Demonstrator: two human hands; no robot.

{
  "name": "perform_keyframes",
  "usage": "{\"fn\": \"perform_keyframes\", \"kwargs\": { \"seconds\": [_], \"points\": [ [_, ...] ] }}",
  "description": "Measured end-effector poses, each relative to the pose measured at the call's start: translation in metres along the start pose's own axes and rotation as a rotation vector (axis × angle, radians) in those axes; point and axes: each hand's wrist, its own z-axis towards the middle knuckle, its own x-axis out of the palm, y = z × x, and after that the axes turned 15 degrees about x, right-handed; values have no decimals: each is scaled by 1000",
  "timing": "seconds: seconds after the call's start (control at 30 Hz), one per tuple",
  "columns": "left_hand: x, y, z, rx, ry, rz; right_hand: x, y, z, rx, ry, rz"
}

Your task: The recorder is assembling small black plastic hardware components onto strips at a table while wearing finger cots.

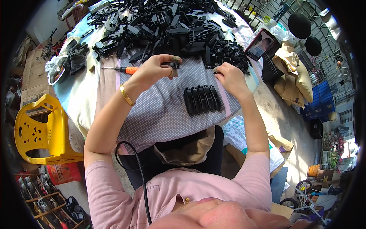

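Observation:
My left hand (pixel 158 69) is raised over the cloth-covered table, thumb and fingers closed round a black plastic piece (pixel 170 65). My right hand (pixel 231 78) rests at the edge of a heap of small black plastic parts (pixel 231 54), its fingertips pinched together; what lies between them is hidden. Just below and between the hands, several black plastic clip-like pieces (pixel 202 100) stand side by side in a neat row. A screwdriver (pixel 131 70) with an orange handle lies beside my left wrist, its shaft pointing left.
A large heap of long black plastic parts (pixel 167 30) covers the far side of the table. Dark gloves (pixel 77 57) lie at the left edge, a phone (pixel 261 44) stands at the right. A yellow chair (pixel 47 129) is at the left; a brown paper bag (pixel 187 149) sits at my lap.

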Motion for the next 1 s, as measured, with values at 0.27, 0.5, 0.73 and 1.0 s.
{"fn": "perform_keyframes", "kwargs": {
  "seconds": [0.27,0.5,0.73,1.0],
  "points": [
    [8,13,1,57,73,-144,-7,27,2,-73,-73,534],
    [19,13,-7,35,22,-355,-9,83,-4,-88,-290,717],
    [19,18,-6,62,27,-311,-7,83,-4,-351,-537,392],
    [26,13,-8,99,-17,-369,-2,83,-12,-192,-291,745]
  ]
}}
